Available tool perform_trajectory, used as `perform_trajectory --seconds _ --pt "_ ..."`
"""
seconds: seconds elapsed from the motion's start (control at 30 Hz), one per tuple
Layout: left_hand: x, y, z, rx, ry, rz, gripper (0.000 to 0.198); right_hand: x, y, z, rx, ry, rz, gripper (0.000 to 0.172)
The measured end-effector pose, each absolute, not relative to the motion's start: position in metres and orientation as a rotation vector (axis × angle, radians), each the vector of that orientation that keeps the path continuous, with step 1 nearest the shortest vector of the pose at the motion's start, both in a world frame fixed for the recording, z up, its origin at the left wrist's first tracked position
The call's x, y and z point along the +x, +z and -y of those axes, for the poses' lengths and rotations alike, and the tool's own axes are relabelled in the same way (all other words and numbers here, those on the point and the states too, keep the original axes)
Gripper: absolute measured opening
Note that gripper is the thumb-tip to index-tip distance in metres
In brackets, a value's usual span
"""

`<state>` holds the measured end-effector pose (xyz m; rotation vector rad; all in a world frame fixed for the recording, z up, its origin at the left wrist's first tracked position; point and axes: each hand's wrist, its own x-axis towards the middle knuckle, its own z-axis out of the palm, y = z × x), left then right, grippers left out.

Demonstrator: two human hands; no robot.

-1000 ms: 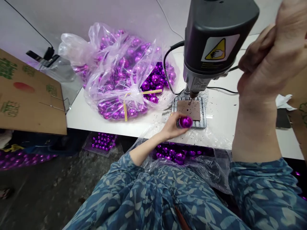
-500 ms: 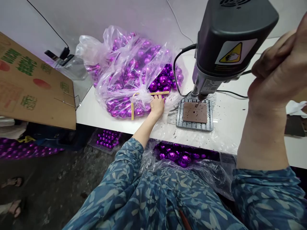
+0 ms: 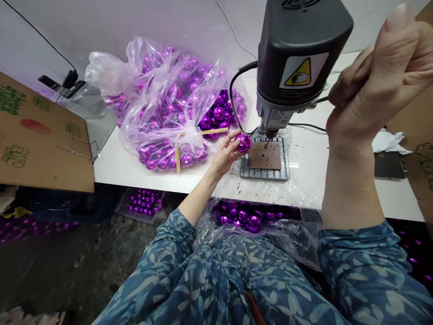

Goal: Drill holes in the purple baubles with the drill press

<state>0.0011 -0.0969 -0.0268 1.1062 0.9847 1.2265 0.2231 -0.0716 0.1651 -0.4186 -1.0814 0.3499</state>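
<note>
A shiny purple faceted ball (image 3: 243,142) is pinched in the fingertips of my left hand (image 3: 226,155), just left of the brown plate (image 3: 270,161) on the slotted metal base. Over that base stands the black drill press (image 3: 301,54) with a yellow warning label. My right hand (image 3: 379,76) is raised at the right of the drill, its fingers curled; what they grip, if anything, is hidden. Left of the drill lies a clear plastic bag (image 3: 162,104) full of purple balls, knotted with a yellow tie.
Purple balls in an open plastic bag (image 3: 253,221) sit below the front edge of the white table (image 3: 162,178). Cardboard boxes flank both sides. A tray of purple balls (image 3: 145,201) is on the floor. Black cables run near the drill; dark chips litter the base.
My left hand has left the bag's opening and moved right toward the base, now with a purple ball in its fingers. My right hand remains raised. The camera view has shifted to the right.
</note>
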Motion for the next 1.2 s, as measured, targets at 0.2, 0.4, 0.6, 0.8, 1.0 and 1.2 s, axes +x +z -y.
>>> perform_trajectory --seconds 0.2,0.4,0.6,0.8,1.0,1.2 --pt "0.032 -0.041 0.089 1.04 1.222 -0.985 0.044 0.224 0.165 0.07 -0.432 0.316 1.09 0.071" --pt "0.047 -0.064 0.077 1.141 1.254 -1.03 0.045 0.223 0.165 0.073 -0.452 0.308 1.133 0.07" --pt "0.056 -0.073 0.069 1.328 1.247 -1.042 0.055 0.222 0.164 0.079 -0.462 0.311 1.129 0.071" --pt "0.062 -0.076 0.077 1.475 1.163 -1.0 0.06 0.221 0.164 0.075 -0.467 0.266 1.131 0.075" --pt "0.06 -0.069 0.092 1.692 1.153 -1.023 0.056 0.22 0.16 0.07 -0.428 0.254 1.101 0.076" --pt "0.058 -0.061 0.099 1.649 1.084 -1.019 0.057 0.222 0.151 0.076 -0.394 0.251 1.077 0.079"
